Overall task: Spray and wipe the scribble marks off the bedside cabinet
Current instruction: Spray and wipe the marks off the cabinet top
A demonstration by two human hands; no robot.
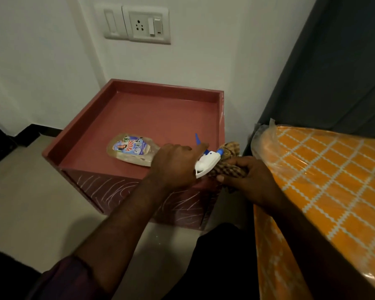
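A dark red bedside cabinet [152, 113] with a raised rim stands against the wall. White scribble marks [108, 187] cover its front face. A clear spray bottle [130, 151] with a white and blue trigger head lies on its side on the cabinet top. My left hand [174, 165] grips the bottle by the neck, the index finger stretched along the trigger. At the cabinet's front right corner my right hand [253, 178] holds a bunched brown checked cloth [227, 163], which touches the nozzle.
A bed with an orange checked mattress in plastic wrap [325, 180] stands close on the right, with a dark headboard [333, 61] behind it. A switch and socket plate [136, 23] sits on the white wall. Pale floor tiles [30, 191] lie to the left.
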